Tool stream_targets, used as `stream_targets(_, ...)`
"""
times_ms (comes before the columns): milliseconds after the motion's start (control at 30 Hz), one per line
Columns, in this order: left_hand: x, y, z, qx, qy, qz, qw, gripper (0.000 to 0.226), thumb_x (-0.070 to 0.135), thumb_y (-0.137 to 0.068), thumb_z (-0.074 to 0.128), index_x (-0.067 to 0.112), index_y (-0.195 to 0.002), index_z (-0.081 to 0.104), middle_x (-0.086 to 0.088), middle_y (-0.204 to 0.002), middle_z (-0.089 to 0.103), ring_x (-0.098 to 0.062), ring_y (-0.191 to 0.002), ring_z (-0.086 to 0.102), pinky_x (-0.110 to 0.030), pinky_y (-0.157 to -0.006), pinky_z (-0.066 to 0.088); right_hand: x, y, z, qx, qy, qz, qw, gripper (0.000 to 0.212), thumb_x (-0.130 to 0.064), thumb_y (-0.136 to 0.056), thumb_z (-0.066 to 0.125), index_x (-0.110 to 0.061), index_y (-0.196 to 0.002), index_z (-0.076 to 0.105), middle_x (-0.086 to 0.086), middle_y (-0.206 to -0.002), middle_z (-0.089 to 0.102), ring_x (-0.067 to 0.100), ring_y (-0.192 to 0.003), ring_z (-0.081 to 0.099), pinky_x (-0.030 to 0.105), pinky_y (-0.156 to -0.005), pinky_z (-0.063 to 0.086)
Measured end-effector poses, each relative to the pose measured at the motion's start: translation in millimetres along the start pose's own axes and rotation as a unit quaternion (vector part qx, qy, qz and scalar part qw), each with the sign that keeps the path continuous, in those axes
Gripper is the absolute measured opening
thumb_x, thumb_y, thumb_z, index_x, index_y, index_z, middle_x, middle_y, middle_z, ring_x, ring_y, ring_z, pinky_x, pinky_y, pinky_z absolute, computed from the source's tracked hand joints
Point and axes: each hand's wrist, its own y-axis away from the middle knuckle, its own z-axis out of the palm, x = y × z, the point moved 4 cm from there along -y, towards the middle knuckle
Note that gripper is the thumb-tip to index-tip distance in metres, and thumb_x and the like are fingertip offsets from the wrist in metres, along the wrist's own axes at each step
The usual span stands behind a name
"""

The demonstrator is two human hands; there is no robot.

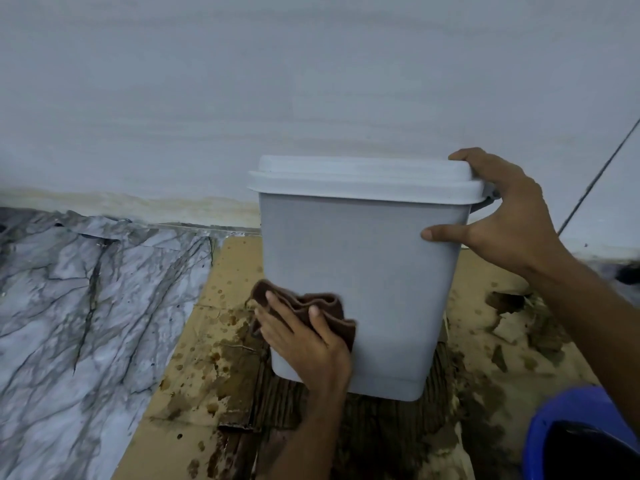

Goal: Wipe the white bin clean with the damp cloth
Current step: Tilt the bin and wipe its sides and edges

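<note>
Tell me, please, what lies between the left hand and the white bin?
In the head view, a bunched brown cloth: the left hand presses it against the white bin, low on its front wall.

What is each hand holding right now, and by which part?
Right hand grips the white bin at its top right corner. Left hand presses the cloth against its lower front.
</note>
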Motion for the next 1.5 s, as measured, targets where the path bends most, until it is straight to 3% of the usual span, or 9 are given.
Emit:
stream_targets(167, 36.7, -36.5, -11.6, -0.018, 0.024, 0.159, 0.987, 0.058, 0.024, -0.107, 0.033, 0.011, -0.161, 0.017, -0.013, -0.169, 0.008, -0.025, -0.157, 0.003, -0.050, -0.125, 0.011, -16.4, 13.8, -9.9, 0.014, 0.031, 0.005, 0.999, 0.092, -0.059, -0.042, 0.088, -0.038, -0.125, 0.053, -0.013, -0.125, 0.054, 0.017, -0.115, 0.051, 0.043, -0.081, 0.053)
stream_targets(333, 68.3, -85.0, -70.3, 0.095, 0.172, -0.103, 0.975, 0.048, 0.027, -0.110, 0.034, 0.028, -0.158, 0.031, -0.010, -0.147, 0.054, -0.025, -0.131, 0.053, -0.026, -0.097, 0.042, -31.1, 27.3, -16.5, -0.010, 0.066, 0.001, 0.998, 0.093, -0.065, -0.043, 0.086, -0.040, -0.125, 0.051, -0.016, -0.129, 0.050, 0.017, -0.116, 0.048, 0.050, -0.079, 0.054)
stream_targets(467, 130.3, -109.1, -110.5, 0.033, 0.222, 0.029, 0.974, 0.044, 0.026, -0.110, 0.037, 0.027, -0.154, 0.041, 0.012, -0.132, 0.061, 0.007, -0.112, 0.057, -0.004, -0.085, 0.041, -46.5, 46.8, -24.1, -0.028, 0.094, -0.013, 0.995, 0.095, -0.057, -0.045, 0.092, -0.033, -0.128, 0.054, -0.009, -0.133, 0.050, 0.020, -0.122, 0.047, 0.051, -0.081, 0.054)
stream_targets(600, 181.8, -114.5, -117.1, -0.218, -0.016, 0.282, 0.934, 0.040, 0.030, -0.108, 0.039, 0.027, -0.146, 0.052, 0.007, -0.128, 0.065, -0.012, -0.118, 0.058, -0.016, -0.084, 0.038, -66.0, 70.4, -31.3, -0.032, 0.155, -0.041, 0.987, 0.086, -0.051, -0.049, 0.089, -0.020, -0.123, 0.060, 0.001, -0.126, 0.055, 0.028, -0.117, 0.049, 0.050, -0.082, 0.054)
stream_targets(800, 212.6, -73.8, -113.9, -0.528, -0.142, 0.309, 0.778, 0.051, 0.044, -0.109, 0.033, 0.038, -0.158, 0.025, 0.014, -0.163, 0.029, -0.010, -0.150, 0.025, -0.026, -0.115, 0.021, -115.8, 104.8, -33.9, -0.046, 0.261, -0.102, 0.959, 0.071, -0.047, -0.046, 0.070, -0.019, -0.109, 0.054, 0.005, -0.108, 0.053, 0.032, -0.104, 0.053, 0.046, -0.072, 0.055)
stream_targets(933, 208.5, -82.8, -115.9, -0.524, -0.182, 0.283, 0.783, 0.056, 0.044, -0.109, 0.029, 0.031, -0.161, 0.014, 0.007, -0.168, 0.016, -0.012, -0.155, 0.012, -0.033, -0.125, 0.009, -133.8, 122.9, -18.6, -0.104, 0.340, -0.154, 0.922, 0.087, -0.046, -0.050, 0.069, -0.022, -0.131, 0.049, 0.013, -0.132, 0.055, 0.038, -0.129, 0.048, 0.064, -0.102, 0.042)
stream_targets(1133, 204.2, -111.3, -99.4, -0.497, -0.249, 0.285, 0.781, 0.059, 0.044, -0.109, 0.028, 0.018, -0.161, 0.021, -0.002, -0.168, 0.019, -0.017, -0.155, 0.012, -0.033, -0.124, 0.006, -154.9, 130.0, 9.2, -0.141, 0.326, -0.213, 0.910, 0.096, -0.022, -0.049, 0.082, -0.015, -0.139, 0.050, 0.017, -0.137, 0.056, 0.039, -0.130, 0.051, 0.062, -0.103, 0.042)
stream_targets(1334, 202.2, -139.2, -76.9, -0.469, -0.274, 0.225, 0.809, 0.044, 0.064, -0.100, 0.028, 0.039, -0.111, 0.062, 0.006, -0.120, 0.066, -0.023, -0.115, 0.058, -0.044, -0.102, 0.042, -153.0, 128.9, 15.7, -0.124, 0.334, -0.224, 0.907, 0.094, -0.009, -0.048, 0.088, -0.010, -0.136, 0.053, 0.018, -0.132, 0.059, 0.038, -0.122, 0.056, 0.059, -0.097, 0.049)
stream_targets(1500, 210.2, -152.9, -60.9, -0.491, -0.294, 0.171, 0.802, 0.068, 0.078, -0.091, 0.027, 0.029, -0.113, 0.069, -0.001, -0.120, 0.066, -0.024, -0.105, 0.061, -0.047, -0.101, 0.046, -144.9, 123.7, 14.7, -0.087, 0.343, -0.238, 0.905, 0.085, 0.004, -0.052, 0.083, -0.006, -0.132, 0.057, 0.018, -0.129, 0.061, 0.039, -0.119, 0.058, 0.062, -0.094, 0.049)
